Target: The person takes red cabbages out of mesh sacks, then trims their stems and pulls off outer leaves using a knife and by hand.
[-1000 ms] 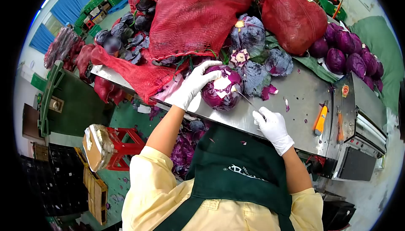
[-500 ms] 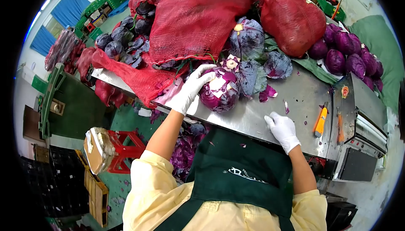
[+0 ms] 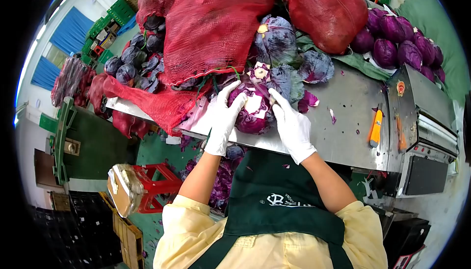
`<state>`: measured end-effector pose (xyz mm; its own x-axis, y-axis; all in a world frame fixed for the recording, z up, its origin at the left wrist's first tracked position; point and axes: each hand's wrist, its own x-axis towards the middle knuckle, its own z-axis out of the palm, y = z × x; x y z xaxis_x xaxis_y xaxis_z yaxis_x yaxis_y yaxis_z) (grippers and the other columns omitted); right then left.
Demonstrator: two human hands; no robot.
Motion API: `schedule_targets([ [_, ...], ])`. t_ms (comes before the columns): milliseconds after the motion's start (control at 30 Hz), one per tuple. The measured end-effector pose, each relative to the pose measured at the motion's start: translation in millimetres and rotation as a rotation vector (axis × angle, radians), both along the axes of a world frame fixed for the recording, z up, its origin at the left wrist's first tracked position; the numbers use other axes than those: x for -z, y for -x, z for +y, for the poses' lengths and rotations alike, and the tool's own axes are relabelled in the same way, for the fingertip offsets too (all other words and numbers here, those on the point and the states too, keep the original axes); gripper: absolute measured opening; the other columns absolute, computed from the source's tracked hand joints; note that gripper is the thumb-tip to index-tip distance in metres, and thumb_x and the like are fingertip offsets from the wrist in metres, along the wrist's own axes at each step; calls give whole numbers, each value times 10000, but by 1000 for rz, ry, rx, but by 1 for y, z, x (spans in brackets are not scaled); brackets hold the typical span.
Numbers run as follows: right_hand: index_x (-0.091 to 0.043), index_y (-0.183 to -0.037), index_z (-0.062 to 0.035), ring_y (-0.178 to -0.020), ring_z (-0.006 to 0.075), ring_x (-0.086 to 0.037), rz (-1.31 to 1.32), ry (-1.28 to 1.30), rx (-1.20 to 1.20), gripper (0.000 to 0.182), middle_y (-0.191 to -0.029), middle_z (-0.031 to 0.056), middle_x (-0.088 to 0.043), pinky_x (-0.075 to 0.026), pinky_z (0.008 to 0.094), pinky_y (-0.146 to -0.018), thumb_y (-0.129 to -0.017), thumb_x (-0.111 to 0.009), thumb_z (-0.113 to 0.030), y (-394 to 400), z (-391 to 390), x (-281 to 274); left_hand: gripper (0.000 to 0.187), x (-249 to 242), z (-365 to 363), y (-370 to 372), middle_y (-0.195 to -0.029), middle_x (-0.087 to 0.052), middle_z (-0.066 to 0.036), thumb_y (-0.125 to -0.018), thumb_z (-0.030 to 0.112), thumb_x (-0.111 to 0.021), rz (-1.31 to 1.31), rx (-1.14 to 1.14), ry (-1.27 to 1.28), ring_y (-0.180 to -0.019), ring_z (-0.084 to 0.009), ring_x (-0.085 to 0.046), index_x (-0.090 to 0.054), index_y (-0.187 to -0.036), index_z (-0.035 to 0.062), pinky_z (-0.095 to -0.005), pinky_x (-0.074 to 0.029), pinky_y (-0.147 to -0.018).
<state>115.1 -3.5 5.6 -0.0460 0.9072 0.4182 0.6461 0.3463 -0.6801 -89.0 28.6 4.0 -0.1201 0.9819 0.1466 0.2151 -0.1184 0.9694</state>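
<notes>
A red cabbage (image 3: 254, 111) with a pale cut stem end facing up sits near the front edge of the steel table (image 3: 333, 131). My left hand (image 3: 224, 117), in a white glove, holds its left side with thumb and fingers curved over it. From the right, my right hand (image 3: 290, 124), also gloved, presses against the other side. Just behind lies a trimmed-off cabbage base (image 3: 259, 72) with a pale core. A cabbage with dull outer leaves (image 3: 275, 40) stands farther back, beside loose leaves (image 3: 288, 83).
Red mesh sacks (image 3: 213, 23) fill the back of the table. An orange-handled knife (image 3: 376, 128) lies to the right, near a wrapping machine (image 3: 424, 126). Trimmed cabbages (image 3: 385, 53) are piled at the back right. A red stool (image 3: 159, 183) stands at the lower left.
My right hand has moved left from the bare tabletop onto the right side of the cabbage. My left hand stays on it. The view has shifted slightly.
</notes>
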Motion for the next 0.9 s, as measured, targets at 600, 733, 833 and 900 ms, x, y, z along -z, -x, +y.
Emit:
schedule_targets([
  [600, -583, -1308, -125, -558, 47, -444, 795, 530, -32, 324, -702, -41, -493, -386, 233, -516, -1060, -470, -300, -42, -14, -16, 671, 7, -72, -30, -1403, -434, -164, -807, 85, -711, 136, -191, -167, -1286, -253, -452, -396, -1392, -8, -372, -324, -1129],
  [733, -500, -1423, -126, -597, 100, -531, 598, 489, -146, 408, -780, 16, -599, -453, 271, -560, -1060, -446, -305, -19, -43, 6, 656, 16, -80, -50, -1380, -448, -164, -841, 123, -721, 84, -287, -212, -1282, -242, -437, -396, -1394, -15, -373, -323, -1120],
  [833, -481, -1449, -139, -575, 91, -513, 414, 318, -103, 427, -714, 12, -567, -439, 282, -554, -1059, -435, -305, -11, -43, 14, 668, 9, -81, -57, -1373, -448, -168, -839, 126, -724, 126, -335, -145, -1280, -253, -439, -387, -1397, -19, -375, -318, -1122],
  [900, -513, -1422, -144, -574, 110, -527, 296, 278, -80, 410, -687, 31, -552, -445, 301, -560, -1056, -435, -312, -16, -38, 13, 674, 11, -80, -53, -1362, -451, -169, -836, 130, -728, 209, -328, -185, -1272, -255, -443, -386, -1397, -21, -378, -316, -1121],
])
